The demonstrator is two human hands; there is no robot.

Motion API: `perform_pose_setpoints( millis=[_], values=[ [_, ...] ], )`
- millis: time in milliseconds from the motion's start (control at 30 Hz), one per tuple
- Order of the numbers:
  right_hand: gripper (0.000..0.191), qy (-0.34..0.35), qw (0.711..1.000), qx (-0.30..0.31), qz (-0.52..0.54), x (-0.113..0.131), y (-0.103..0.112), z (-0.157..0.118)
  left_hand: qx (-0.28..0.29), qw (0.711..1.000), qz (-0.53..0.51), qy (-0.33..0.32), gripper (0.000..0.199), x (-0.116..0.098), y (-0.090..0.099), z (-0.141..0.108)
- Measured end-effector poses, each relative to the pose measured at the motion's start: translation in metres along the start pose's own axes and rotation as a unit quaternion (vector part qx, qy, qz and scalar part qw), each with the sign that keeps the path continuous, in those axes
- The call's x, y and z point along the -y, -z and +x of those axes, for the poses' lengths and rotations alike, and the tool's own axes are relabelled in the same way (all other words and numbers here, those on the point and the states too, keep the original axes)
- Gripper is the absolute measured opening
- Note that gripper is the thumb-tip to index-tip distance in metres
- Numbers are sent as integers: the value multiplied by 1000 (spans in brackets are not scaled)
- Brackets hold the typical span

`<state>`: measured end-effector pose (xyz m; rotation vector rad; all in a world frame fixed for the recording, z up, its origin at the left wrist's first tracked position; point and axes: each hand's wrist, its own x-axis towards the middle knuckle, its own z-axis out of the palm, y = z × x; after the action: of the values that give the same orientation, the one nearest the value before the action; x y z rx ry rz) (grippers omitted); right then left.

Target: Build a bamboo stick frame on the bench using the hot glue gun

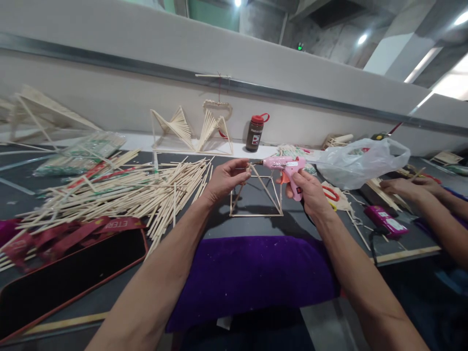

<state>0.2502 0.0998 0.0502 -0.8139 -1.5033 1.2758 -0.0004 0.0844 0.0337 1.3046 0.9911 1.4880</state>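
Note:
My right hand point(309, 190) is wrapped round the grip of a pink hot glue gun point(281, 163) with an orange trigger. The gun's nozzle points left, toward the fingertips of my left hand point(228, 179). Those fingers are pinched together at the upper left corner of a small frame of wooden sticks point(258, 215), which stands on the dark table. My fingers partly hide that corner, and I cannot tell whether the nozzle touches it. A purple cloth point(256, 278) lies in front of the frame.
Loose wooden sticks point(175, 185) spread to the left, behind a phone point(76, 273) and a red lanyard point(80, 234). Finished stick models point(173, 126) and a bottle point(255, 134) stand behind. At right are a plastic bag point(361, 163), scissors point(330, 193) and a co-worker's hands point(405, 187).

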Motion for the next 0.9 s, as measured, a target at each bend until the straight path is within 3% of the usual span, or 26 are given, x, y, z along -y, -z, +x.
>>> perform_pose_setpoints(
  millis=[900],
  values=[
    [31, 60, 998, -14, -21, -9, -7, -3, 8, 1000, -4, 0, 52, 1, 1, 1]
  ],
)
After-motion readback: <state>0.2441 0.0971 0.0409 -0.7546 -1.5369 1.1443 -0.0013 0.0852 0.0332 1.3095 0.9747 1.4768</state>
